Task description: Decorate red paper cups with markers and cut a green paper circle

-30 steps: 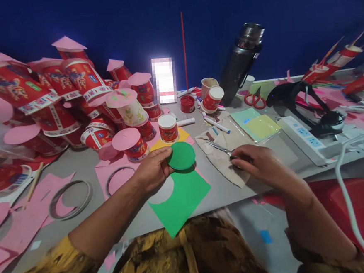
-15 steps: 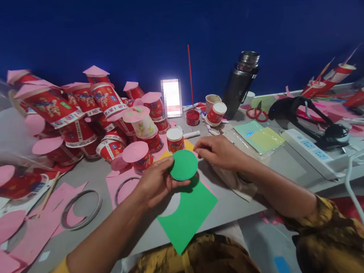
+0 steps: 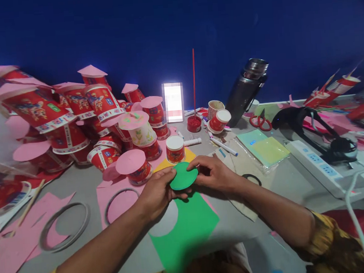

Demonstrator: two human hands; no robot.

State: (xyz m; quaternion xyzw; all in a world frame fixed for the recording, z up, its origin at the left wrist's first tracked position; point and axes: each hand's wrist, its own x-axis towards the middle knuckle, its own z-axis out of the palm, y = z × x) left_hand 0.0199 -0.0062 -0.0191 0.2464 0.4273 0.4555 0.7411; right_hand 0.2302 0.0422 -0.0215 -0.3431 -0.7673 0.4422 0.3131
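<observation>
Both hands pinch a green paper disc (image 3: 182,176), the left hand (image 3: 157,193) and right hand (image 3: 214,173) at opposite edges. Just below the disc lies a green sheet (image 3: 188,231) with a round cutout.

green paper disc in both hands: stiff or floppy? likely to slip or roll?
The green disc is thin cut paper, held flat at its edges by the left hand and right hand, so probably light and bendable. Being flat, it likely won't roll. Its matte surface seems unlikely to slip.

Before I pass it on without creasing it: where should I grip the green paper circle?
Pinch the green paper circle at its rim from the sides, as the left hand and right hand do: it is thin and flat, so only edges offer purchase.
</observation>
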